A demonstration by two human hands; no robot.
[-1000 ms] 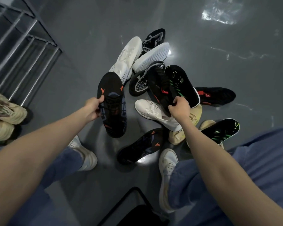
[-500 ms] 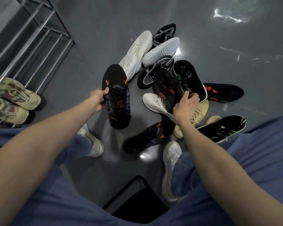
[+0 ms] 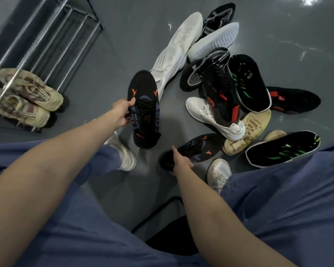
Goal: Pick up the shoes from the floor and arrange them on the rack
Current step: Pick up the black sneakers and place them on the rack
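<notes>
Left hand [image 3: 121,112]; shoe [image 3: 144,108] toe-away.

- Glossy grey floor [image 3: 123,31], catching bright glare patches at the upper right.
- Black frame object [image 3: 168,237] on the floor at the lower centre, partly hidden.

Left hand [image 3: 121,112]: gripped a black shoe with orange marks [image 3: 144,110] by its side, at frame centre, lifted off the floor.
Right hand [image 3: 180,163]: closed on the matching black shoe [image 3: 197,149] lying on the floor, lower centre.
Shoe pile [image 3: 229,89]: white, black and beige shoes, upper right.
Rack [image 3: 46,35]: upper left, with two beige shoes [image 3: 27,97] beneath its bars.
</notes>
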